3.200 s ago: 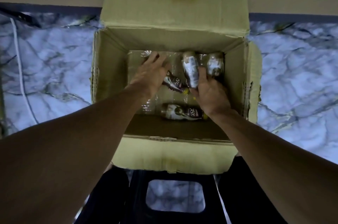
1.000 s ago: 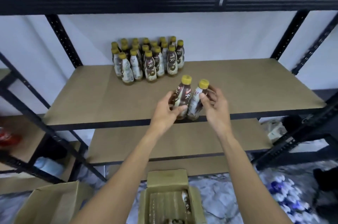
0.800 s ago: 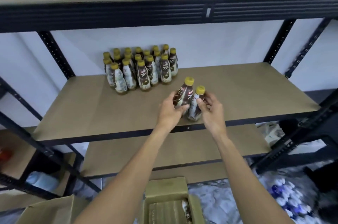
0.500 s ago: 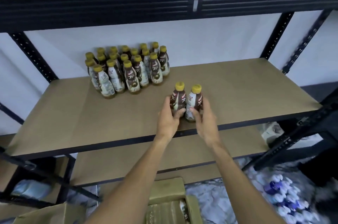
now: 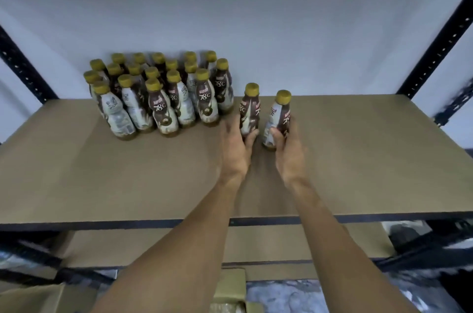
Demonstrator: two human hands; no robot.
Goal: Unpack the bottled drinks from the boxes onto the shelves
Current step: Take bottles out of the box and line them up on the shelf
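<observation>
Both bare forearms reach from near to far, side by side. Left hand point(image 5: 236, 145) grips the left bottle point(image 5: 249, 113); right hand point(image 5: 290, 150) grips the right bottle point(image 5: 279, 118).

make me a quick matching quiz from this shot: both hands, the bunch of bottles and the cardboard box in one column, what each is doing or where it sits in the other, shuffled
Things
1. left hand
2. right hand
3. group of bottles
4. cardboard box

Places and states
a. low down, below the shelves, at the bottom edge of the view
b. grips the bottle beside the group
c. stands upright at the back left of the shelf
d. grips the rightmost bottle

Pairs: 1-b, 2-d, 3-c, 4-a
</observation>
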